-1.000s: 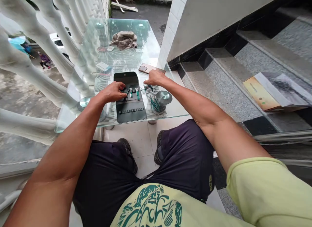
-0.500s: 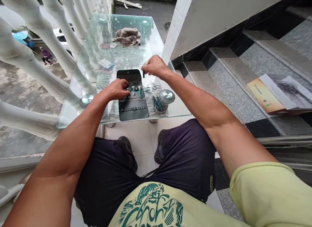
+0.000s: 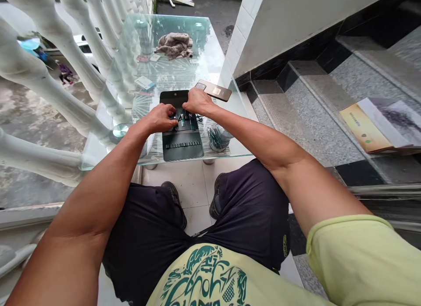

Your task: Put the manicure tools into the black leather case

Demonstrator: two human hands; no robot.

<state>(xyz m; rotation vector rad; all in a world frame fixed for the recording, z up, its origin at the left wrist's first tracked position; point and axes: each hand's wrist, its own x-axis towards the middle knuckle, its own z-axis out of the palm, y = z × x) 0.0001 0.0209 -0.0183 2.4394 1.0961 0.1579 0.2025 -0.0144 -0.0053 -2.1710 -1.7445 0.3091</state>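
An unfolded black manicure case [image 3: 182, 154] lies on the glass table, with nail clippers [image 3: 183, 119] upright in its middle part and a row of elastic loops below. My left hand [image 3: 161, 116] is curled over the case's left side, thumb and fingertips pressed on it. Fingers pinched together, my right hand [image 3: 198, 101] is over the upper right of the case; whatever is in the pinch is hidden. Just right of the case, a clear round container [image 3: 217, 139] holds several slim green-and-silver tools. Behind my right hand lies a phone [image 3: 219, 91].
A crumpled brown towel [image 3: 175, 46] lies toward the table's far end, with a blue-and-white packet [image 3: 144, 83] nearer on the left. White balusters [image 3: 55, 91] line the left side. Stone steps [image 3: 312, 100] rise at right, carrying an open cardboard box [image 3: 371, 126].
My right hand has moved left and down with a small dark object, from beside the case to over it, uncovering the phone. My left hand has stayed on the case.
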